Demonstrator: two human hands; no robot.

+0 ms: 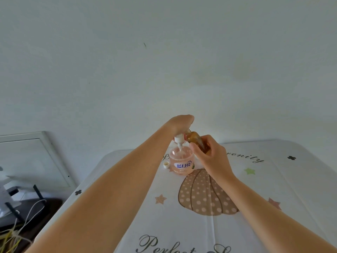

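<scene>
A clear pink soap bottle with a blue-lettered label stands on the table. Its white pump head sits lifted above the bottle's neck, the tube hanging down into the bottle. My left hand holds the pump head from above, fingers curled down over it. My right hand grips a small amber bottle, tilted with its mouth toward the pump and the soap bottle's neck. A small white cap lies on the table just left of the soap bottle.
The table wears a white cloth printed with a dotted pumpkin, stars and script. A pale wall rises right behind it. At the left stand a framed panel, a dark stand and loose white cables.
</scene>
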